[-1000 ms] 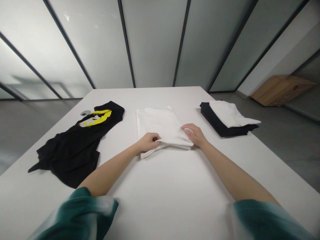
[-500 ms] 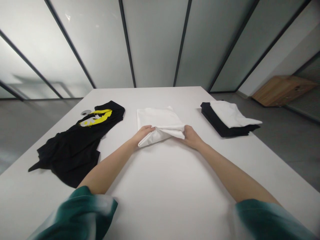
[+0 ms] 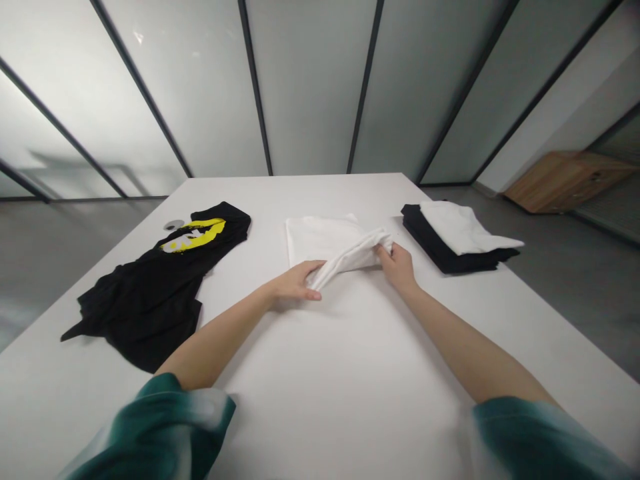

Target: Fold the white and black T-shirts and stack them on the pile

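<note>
White cloth (image 3: 325, 239): slid toward the right since the earlier frame. Its near part is now lifted and twisted into a soft, rope-like diagonal band across the smooth folded panel, near the middle of the tabletop (image 3: 350, 373).
Left hand (image 3: 295, 283): has shifted right and slightly nearer the person. It lies at the band's low end with fingers curved over the cloth; whether they grip it, I cannot tell.
Right hand (image 3: 395, 267): has moved slightly farther out, with fingers closed on the band's high end, pinching the twisted fabric.
Black T-shirt (image 3: 145, 293): lies crumpled near the left edge of the tabletop, with a glossy yellow print (image 3: 195, 235) on its far part and a small grey disc (image 3: 171, 226) just beside it.
Clothes stack (image 3: 450, 237): folded white fabric sits on folded black fabric near the right edge, just beyond the right hand.
Green sleeves (image 3: 160, 427): soft, blurred cuffs cover both forearms at the near edge.
Wooden box (image 3: 567, 181): stands on the grey floor, beyond the far right corner.
</note>
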Motion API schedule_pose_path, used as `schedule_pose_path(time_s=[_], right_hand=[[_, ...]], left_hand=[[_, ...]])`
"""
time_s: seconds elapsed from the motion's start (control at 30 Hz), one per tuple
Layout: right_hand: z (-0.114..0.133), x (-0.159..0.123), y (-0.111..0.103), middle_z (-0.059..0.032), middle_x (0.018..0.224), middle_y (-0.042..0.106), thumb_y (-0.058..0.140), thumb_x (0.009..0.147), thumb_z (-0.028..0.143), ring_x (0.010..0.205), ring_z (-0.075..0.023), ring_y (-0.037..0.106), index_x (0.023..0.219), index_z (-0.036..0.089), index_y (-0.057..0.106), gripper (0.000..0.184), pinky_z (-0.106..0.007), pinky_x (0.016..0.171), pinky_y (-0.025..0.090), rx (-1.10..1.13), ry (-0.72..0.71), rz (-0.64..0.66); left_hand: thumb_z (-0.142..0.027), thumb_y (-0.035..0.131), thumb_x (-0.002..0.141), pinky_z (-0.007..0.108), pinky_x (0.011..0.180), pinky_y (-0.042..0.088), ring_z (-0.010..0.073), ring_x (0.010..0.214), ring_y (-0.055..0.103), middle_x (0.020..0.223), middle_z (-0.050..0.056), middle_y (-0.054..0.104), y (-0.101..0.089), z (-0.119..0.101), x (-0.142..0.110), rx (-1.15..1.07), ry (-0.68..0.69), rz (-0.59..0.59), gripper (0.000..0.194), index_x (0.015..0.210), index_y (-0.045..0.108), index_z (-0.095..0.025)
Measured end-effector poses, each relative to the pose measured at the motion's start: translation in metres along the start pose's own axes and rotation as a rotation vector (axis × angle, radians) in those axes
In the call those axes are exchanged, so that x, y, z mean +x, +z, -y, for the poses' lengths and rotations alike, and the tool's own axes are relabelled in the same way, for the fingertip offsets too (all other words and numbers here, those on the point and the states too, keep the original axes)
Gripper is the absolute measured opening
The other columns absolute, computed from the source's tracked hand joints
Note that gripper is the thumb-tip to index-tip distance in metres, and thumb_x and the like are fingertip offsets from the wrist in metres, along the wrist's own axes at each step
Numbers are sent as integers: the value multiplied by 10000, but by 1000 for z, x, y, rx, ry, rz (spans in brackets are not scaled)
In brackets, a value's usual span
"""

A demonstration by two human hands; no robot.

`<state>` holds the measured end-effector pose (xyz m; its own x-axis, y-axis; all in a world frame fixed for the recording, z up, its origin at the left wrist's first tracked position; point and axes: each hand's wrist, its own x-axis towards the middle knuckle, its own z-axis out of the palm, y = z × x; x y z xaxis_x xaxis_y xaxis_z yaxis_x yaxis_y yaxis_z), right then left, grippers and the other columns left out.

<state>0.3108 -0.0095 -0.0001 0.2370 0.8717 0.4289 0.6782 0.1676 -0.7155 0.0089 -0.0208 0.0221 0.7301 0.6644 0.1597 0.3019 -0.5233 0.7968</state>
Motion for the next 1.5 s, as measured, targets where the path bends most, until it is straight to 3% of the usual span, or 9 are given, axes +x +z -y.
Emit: schedule_pose_path(time_s=[0.1, 0.3, 0.47, 0.63, 0.87, 1.1, 1.23, 1.37, 1.5], right_hand=[[-8, 4, 2, 20, 498, 436, 496, 794, 551, 527, -149, 377, 582, 229, 453, 388, -281, 499, 265, 13, 39, -35], [-8, 5, 2, 11, 508, 467, 496, 796, 495, 543, -169, 411, 603, 239, 464, 322, -292, 520, 336, 24, 2, -53], [2, 0, -5, -52, 730, 634, 440, 837, 454, 758, -243, 568, 811, 204, 595, 295, -330, 667, 450, 191, -18, -94], [10, -7, -3, -76, 868, 688, 435, 842, 462, 917, -286, 601, 910, 193, 636, 343, -368, 806, 473, 318, -14, -36], [1, -1, 5, -50, 880, 712, 530, 719, 424, 907, -280, 599, 875, 196, 652, 302, -370, 804, 479, 394, 95, 216], [2, 5, 6, -11, 690, 612, 462, 686, 334, 727, -217, 543, 690, 211, 541, 146, -303, 635, 436, 315, 69, 187], [0, 18, 13, -24, 766, 643, 515, 707, 351, 761, -219, 574, 824, 218, 560, 183, -311, 657, 466, 362, 99, 121], [-14, 25, 19, -17, 789, 663, 582, 717, 377, 694, -217, 603, 1109, 239, 530, 419, -329, 619, 486, 414, 251, 149], [-27, 23, 16, 2, 718, 629, 589, 632, 315, 656, -196, 573, 893, 228, 572, 276, -308, 591, 456, 368, 190, 239]], left_hand=[[-600, 813, 555, 517, 1142, 295, 385, 1365, 411, 1477, 187, 471, 1, 6, -3, 291, 32, -16, 1051, 1441, 453, -163], [-166, 590, 789, 460, 1115, 385, 266, 1321, 502, 1420, 122, 558, 7, 15, -2, 548, 23, -119, 594, 1379, 548, -224], [-360, 509, 879, 446, 1028, 464, 285, 1176, 614, 1233, 113, 691, -2, 16, -1, -4, -87, -295, 381, 1142, 708, -169], [-685, 572, 763, 400, 780, 546, 319, 916, 683, 931, 154, 747, -11, 27, -1, -440, -405, -443, 623, 937, 718, -105], [-626, 601, 715, 311, 642, 468, 249, 780, 620, 757, 59, 678, -12, 33, 0, -186, -422, -549, 504, 815, 667, -137], [-352, 523, 748, 286, 638, 405, 184, 693, 552, 660, 1, 584, -20, 38, 4, 102, -460, -615, 213, 687, 617, -171], [-389, 485, 825, 273, 615, 392, 166, 679, 528, 683, 3, 581, -25, 45, 15, 75, -453, -691, 257, 757, 602, -170], [-402, 528, 833, 259, 591, 380, 149, 618, 499, 654, -29, 557, -26, 53, 17, 37, -533, -727, 362, 1103, 572, -166], [-344, 568, 794, 242, 569, 370, 124, 562, 458, 639, -59, 500, -24, 55, 7, -6, -462, -626, 437, 1200, 553, -183]])
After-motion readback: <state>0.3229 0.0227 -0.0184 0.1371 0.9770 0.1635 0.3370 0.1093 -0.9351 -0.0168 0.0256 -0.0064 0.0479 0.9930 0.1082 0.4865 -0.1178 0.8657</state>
